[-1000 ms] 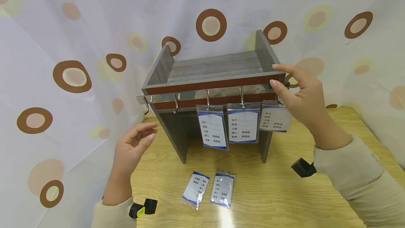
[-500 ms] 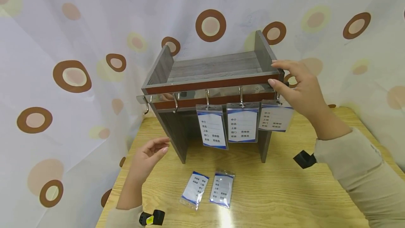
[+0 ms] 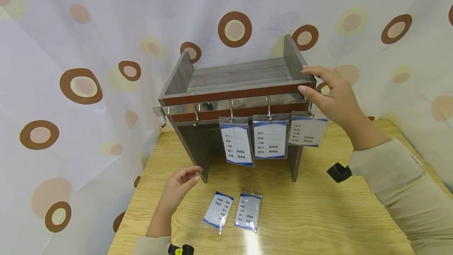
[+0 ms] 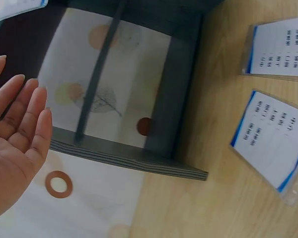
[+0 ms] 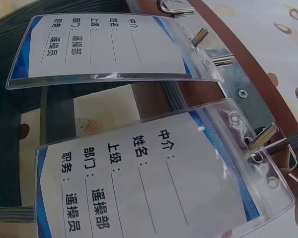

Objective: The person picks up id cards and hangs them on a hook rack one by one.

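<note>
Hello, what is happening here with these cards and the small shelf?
A person is hanging badge cards on the hooks of a small wooden shelf on a table. Three cards hang from the hook rail. The right hand rests at the shelf's right end, by the last hung card. The left hand is open, low near two cards on the table.

Even, bright indoor light fills all three views, with soft, faint shadows. In the head view a white glare patch sits on the wooden table (image 3: 249,243) at lower centre, and straight lines bow toward the frame edges. The left wrist view is slightly soft; the near badge holder (image 5: 159,173) reads sharply in the right wrist view.
</note>
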Demonstrator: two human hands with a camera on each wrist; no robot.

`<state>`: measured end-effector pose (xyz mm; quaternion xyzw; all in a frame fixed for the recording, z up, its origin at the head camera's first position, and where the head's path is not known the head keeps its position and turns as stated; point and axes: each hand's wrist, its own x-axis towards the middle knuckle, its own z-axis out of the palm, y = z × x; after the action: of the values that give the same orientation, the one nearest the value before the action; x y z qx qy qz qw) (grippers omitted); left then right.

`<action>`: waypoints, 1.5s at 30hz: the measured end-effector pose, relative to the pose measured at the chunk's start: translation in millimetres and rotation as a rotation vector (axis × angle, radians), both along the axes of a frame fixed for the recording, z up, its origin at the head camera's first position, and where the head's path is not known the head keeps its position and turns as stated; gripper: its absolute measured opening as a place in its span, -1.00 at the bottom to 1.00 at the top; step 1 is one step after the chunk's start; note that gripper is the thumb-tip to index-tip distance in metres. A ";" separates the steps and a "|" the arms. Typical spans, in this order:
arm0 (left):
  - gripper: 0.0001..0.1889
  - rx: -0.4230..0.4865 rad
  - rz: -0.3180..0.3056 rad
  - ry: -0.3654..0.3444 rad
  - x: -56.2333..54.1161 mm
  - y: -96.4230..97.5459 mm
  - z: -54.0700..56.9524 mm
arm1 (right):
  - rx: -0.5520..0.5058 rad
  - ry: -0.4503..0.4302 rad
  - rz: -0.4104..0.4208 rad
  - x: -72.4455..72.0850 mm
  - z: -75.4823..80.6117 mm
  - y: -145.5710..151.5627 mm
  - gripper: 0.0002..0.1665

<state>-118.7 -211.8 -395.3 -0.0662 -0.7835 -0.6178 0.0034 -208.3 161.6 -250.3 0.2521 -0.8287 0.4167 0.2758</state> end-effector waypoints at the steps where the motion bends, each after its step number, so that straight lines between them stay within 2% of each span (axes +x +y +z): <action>1: -0.70 -0.001 0.004 -0.012 -0.7 0.4 -3.3 | -0.002 -0.005 0.002 -0.9 -0.4 0.0 -0.56; 9: -0.66 -0.058 0.036 -0.106 -2.0 1.4 -29.5 | -0.018 -0.023 0.025 -4.4 -1.7 1.2 -0.59; 14: -0.63 -0.109 0.019 -0.142 -2.3 -0.4 -48.1 | -0.016 -0.041 0.022 -5.8 -1.1 2.4 -0.59; 27: -0.60 -0.096 0.055 -0.203 -7.8 -0.2 -94.0 | -0.026 -0.068 0.008 -12.8 -1.1 3.3 -0.60; 32: -0.63 -0.120 0.077 -0.234 -10.3 2.1 -110.5 | -0.035 -0.064 0.010 -13.9 -2.4 3.3 -0.61; 39: -0.55 -0.136 0.066 -0.254 -14.0 7.9 -127.2 | -0.044 -0.014 0.010 -14.6 -4.0 3.6 -0.66; 45: -0.53 -0.218 0.055 -0.226 -19.8 12.7 -137.5 | -0.068 -0.008 0.031 -17.0 -6.3 4.3 -0.64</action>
<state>-138.5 -199.1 -532.8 0.0253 -0.8430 -0.5321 -0.0749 -225.3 165.9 -256.6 0.2534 -0.8112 0.4500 0.2744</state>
